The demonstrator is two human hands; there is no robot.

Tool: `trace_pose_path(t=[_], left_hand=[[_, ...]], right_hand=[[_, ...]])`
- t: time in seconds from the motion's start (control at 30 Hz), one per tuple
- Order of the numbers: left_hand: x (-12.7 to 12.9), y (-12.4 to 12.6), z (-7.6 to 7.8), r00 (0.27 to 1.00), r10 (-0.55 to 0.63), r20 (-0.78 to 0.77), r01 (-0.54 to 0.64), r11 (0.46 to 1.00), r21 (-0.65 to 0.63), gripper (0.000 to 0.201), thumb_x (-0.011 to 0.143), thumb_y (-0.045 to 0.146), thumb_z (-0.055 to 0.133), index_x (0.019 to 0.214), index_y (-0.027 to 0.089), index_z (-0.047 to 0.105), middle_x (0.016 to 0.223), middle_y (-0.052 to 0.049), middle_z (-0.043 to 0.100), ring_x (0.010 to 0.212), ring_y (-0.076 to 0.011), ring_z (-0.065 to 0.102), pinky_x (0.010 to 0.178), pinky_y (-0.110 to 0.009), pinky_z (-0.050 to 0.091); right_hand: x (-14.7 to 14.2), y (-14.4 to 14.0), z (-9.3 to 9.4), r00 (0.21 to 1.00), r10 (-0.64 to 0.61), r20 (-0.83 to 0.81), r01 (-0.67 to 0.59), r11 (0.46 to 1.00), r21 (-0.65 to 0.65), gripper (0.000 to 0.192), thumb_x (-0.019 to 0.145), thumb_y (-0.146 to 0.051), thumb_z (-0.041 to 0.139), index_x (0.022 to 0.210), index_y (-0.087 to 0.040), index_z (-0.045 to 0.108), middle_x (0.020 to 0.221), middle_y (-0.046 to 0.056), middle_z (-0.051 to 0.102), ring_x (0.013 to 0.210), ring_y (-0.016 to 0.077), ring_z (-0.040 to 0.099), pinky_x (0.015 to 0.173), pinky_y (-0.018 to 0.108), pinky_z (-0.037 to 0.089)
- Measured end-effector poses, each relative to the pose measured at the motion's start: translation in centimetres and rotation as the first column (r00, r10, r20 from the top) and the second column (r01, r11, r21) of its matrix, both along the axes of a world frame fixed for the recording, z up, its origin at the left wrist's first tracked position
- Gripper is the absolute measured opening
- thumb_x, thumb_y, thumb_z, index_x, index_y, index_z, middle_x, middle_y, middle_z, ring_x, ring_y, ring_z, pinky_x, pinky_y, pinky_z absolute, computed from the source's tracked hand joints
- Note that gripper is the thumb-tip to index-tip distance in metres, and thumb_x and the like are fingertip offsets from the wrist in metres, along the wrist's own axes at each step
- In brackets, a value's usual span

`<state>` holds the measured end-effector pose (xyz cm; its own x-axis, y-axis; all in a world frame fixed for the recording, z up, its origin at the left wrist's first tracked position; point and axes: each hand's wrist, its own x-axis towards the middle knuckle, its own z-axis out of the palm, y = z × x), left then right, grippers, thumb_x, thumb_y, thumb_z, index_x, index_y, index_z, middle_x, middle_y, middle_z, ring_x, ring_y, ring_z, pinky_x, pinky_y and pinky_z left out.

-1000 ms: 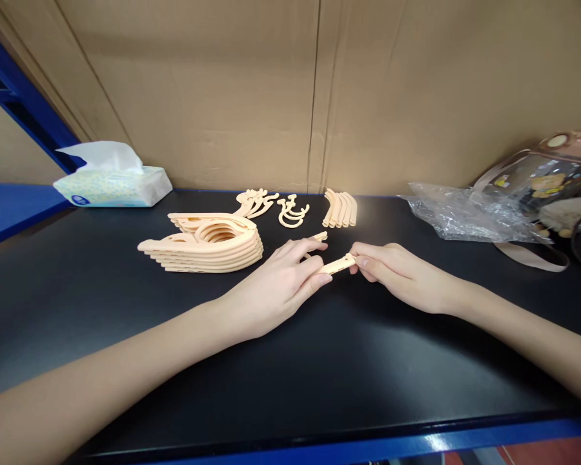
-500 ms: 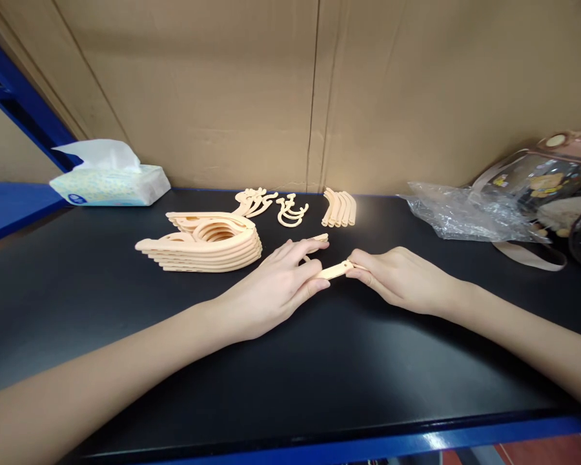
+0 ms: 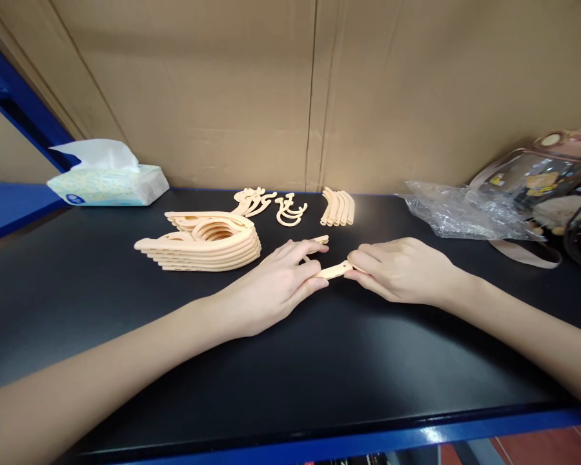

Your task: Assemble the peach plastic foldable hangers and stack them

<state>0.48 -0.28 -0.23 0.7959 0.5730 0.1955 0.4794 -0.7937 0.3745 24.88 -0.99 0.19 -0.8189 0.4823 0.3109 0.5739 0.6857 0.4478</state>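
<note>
Hanger piece (image 3: 334, 271) sits between our hands over the black surface (image 3: 319, 374); left hand (image 3: 281, 278) grip pinches it, right hand (image 3: 401, 271) grip pinches its right end. Tissue pack (image 3: 106, 185) logo (image 3: 74, 198): we can't read it.

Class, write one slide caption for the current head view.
Left hand and right hand grip a beige piece at a black table, stacked pieces to their left.
</note>
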Motion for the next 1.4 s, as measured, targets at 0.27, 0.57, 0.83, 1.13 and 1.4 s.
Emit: trace_pose_path(t=[0.27, 0.57, 0.83, 1.13, 1.4], left_hand=[[-0.05, -0.27, 0.31, 0.999, 0.022, 0.026, -0.021, 0.999, -0.045, 0.035, 0.101, 0.036, 0.031, 0.087, 0.017, 0.058, 0.142, -0.009, 0.039, 0.135, -0.0214, 0.037, 0.112, -0.040, 0.034], [0.17, -0.06, 0.16, 0.998, 0.030, 0.061, -0.027, 0.998, -0.048, 0.033, 0.101, 0.035, 0.033, 0.083, 0.018, 0.054, 0.137, -0.010, 0.042, 0.135, -0.0230, 0.036, 0.111, -0.042, 0.035], [0.11, -0.17, 0.30, 0.998, 0.002, 0.065, 0.000, 0.999, -0.044, 0.030, 0.101, 0.033, 0.034, 0.082, 0.018, 0.052, 0.137, -0.012, 0.042, 0.140, -0.0197, 0.030, 0.117, -0.043, 0.027], [-0.11, -0.13, -0.06, 0.999, -0.028, 0.042, 0.029, 1.000, -0.006, 0.026, 0.100, 0.031, 0.034, 0.088, 0.019, 0.054, 0.139, -0.011, 0.045, 0.138, -0.0219, 0.033, 0.115, -0.046, 0.028], [-0.02, 0.00, 0.00, 0.999, -0.028, 0.032, 0.028, 1.000, 0.000, 0.028, 0.100, 0.031, 0.034, 0.089, 0.018, 0.056, 0.139, -0.010, 0.045, 0.136, -0.0215, 0.036, 0.113, -0.042, 0.032]], right_hand=[[-0.27, -0.15, 0.44, 0.975, -0.159, -0.157, 0.083, 0.911, -0.403, 0.039, 0.102, -0.041, 0.025, 0.076, -0.020, 0.046, 0.061, -0.002, 0.052, 0.047, 0.0110, 0.041, 0.048, 0.027, 0.021], [-0.60, -0.38, 0.71, 0.908, -0.309, -0.282, 0.054, 0.755, -0.653, 0.030, 0.100, -0.045, 0.032, 0.078, -0.023, 0.033, 0.059, -0.006, 0.040, 0.049, 0.0116, 0.038, 0.051, 0.027, 0.023], [-0.70, -0.31, 0.50, 0.877, -0.309, -0.369, -0.103, 0.627, -0.772, 0.032, 0.100, -0.042, 0.035, 0.075, -0.022, 0.036, 0.057, -0.008, 0.033, 0.048, 0.0098, 0.032, 0.049, 0.026, 0.024], [-0.40, -0.45, 0.15, 0.968, -0.187, -0.166, 0.083, 0.866, -0.493, 0.033, 0.102, -0.040, 0.023, 0.078, -0.022, 0.037, 0.055, -0.005, 0.042, 0.041, 0.0115, 0.034, 0.046, 0.028, 0.018], [-0.27, -0.18, -0.10, 0.997, -0.083, -0.002, 0.081, 0.979, -0.187, 0.041, 0.102, -0.035, 0.019, 0.082, -0.018, 0.049, 0.062, 0.001, 0.058, 0.043, 0.0131, 0.047, 0.045, 0.029, 0.016]])
